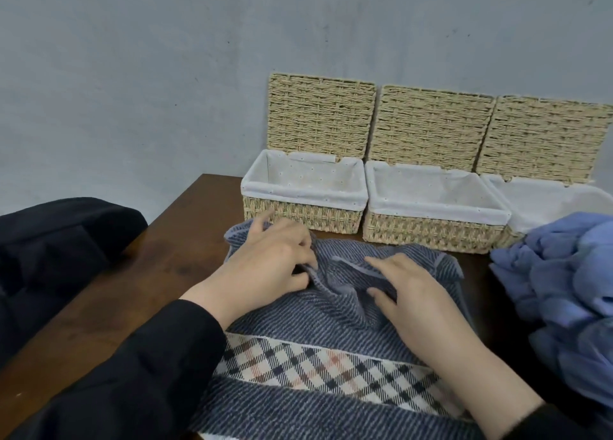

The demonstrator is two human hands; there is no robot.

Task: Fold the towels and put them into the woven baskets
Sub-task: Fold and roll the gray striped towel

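Here, a blue-grey striped towel with a checked band (331, 327) lay spread on the dark brown wooden table (159, 260), close to the person. Its far edge was bunched up in soft folds. The left hand (268, 260) pinched a fold of that towel between thumb and curled fingers. The right hand (414, 293) lay on the cloth with its fingers mostly straight, pressing down.

Behind the towel stood three woven straw baskets with white cloth inside. The left basket (302, 212) and the middle basket (431, 232) sat side by side, and the right basket (547, 201) was partly hidden. All three lids stood up against the grey wall (132, 75). A heap of light blue towels (564, 290) lay at the right, in front of the right basket. A black cloth thing (56, 240) sat at the left.
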